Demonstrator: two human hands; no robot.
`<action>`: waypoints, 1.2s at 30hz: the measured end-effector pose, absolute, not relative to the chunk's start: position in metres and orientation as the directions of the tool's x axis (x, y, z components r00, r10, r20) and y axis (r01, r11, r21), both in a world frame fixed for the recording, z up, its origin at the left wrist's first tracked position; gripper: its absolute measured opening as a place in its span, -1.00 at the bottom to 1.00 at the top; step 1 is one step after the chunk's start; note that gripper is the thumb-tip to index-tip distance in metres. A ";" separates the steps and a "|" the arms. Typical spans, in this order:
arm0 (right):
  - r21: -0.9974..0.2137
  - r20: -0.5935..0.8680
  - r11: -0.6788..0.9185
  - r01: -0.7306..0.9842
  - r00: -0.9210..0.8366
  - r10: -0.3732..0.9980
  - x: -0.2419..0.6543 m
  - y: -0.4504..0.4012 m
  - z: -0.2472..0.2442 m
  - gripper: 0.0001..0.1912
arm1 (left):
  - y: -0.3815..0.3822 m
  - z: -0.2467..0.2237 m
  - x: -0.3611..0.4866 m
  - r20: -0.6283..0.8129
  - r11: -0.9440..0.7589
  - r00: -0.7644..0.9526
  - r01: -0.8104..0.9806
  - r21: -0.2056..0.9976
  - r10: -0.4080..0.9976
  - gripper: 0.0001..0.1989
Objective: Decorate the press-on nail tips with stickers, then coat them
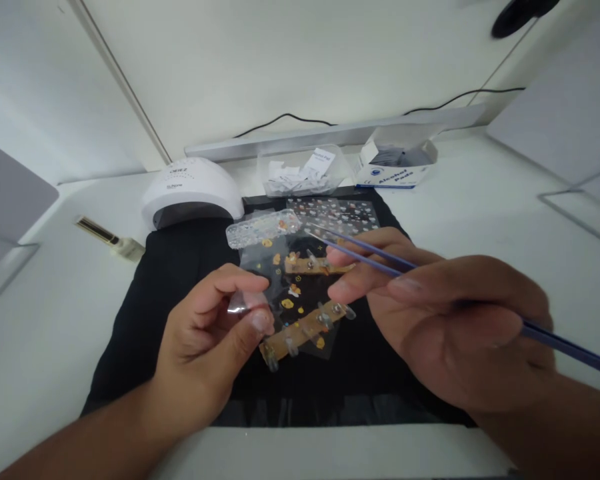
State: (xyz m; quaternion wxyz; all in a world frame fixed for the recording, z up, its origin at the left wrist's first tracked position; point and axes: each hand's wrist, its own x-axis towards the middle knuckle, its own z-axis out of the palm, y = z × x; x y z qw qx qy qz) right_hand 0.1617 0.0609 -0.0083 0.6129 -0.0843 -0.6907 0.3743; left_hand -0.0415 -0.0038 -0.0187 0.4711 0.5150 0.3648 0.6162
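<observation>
Between the thumb and fingers of my left hand (215, 333) is a small piece of clear film (241, 303). My right hand (445, 313) grips blue tweezers (370, 252), whose tips point left over a patterned sticker sheet (335, 212). Below the hands lies a clear sheet with yellow and orange stickers (287, 303). Two tan strips, a nearer one (303, 331) and a farther one (297, 265), carry several clear nail tips. A glittery clear oblong piece (260, 230) rests at the top of the sheets. Whether anything sits at the tweezer tips is too small to tell.
A white lamp (193, 190) stands at the back left, with a gold-capped bottle (125, 248) nearer. Behind the black cloth (145, 320) are a clear tray of packets (267, 177) and an open alcohol pad box (395, 175). Black cables run along the wall.
</observation>
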 end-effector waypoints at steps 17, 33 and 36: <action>-0.659 0.736 0.710 -0.249 -0.410 0.539 0.178 0.062 -0.005 -0.63 | -0.003 -0.021 -0.036 0.270 -0.274 -0.054 -0.290 0.917 0.961 -0.63; -0.689 0.714 0.678 -0.257 -0.401 0.574 0.180 0.053 -0.020 -0.60 | -0.003 -0.014 -0.037 0.177 -0.190 -0.070 -0.349 0.917 0.982 -0.72; -0.716 0.686 0.660 -0.228 -0.411 0.601 0.180 0.050 -0.016 -0.63 | -0.002 -0.013 -0.037 0.204 -0.220 -0.083 -0.369 0.903 0.976 -0.70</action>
